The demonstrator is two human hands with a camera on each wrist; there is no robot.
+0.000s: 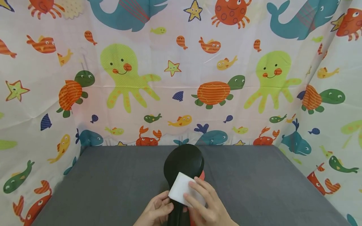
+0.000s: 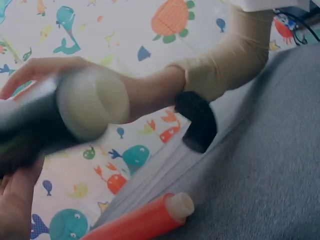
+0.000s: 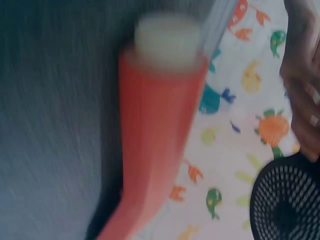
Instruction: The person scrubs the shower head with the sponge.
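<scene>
Working at the near middle of the grey tabletop [image 1: 113, 182]. Left grip [image 1: 158, 207] clamped round the handle of a black shower head [image 1: 182, 161], fingertips touching the left edge of a white piece [image 1: 180, 190]. Right grip [image 1: 207, 202] clamped on that white piece from the right, my fingers laid across its face. The piece sits over the handle, just on the near side of the round head; whether it is fastened there I cannot tell.

Shower head: smooth back upward, dotted spray face seen from the right wrist. Left wrist view catches a pale end [image 2: 92, 102] on the black handle – blurred, so any lettering along it is past reading. White piece: plain white on the side toward me.

A red handle [image 3: 155, 125] with its own pale tip lies on the grey cloth; from the head view, red shows at the right of the black head and beneath my right grip.

Far side and both flanks: white cloth [image 1: 181, 110] printed with octopuses, turtles, whales, crabs, fish and stars – pictures all over. Left wrist view also takes in a beige sleeve [image 2: 227, 62] and a black strap [image 2: 197, 120].
</scene>
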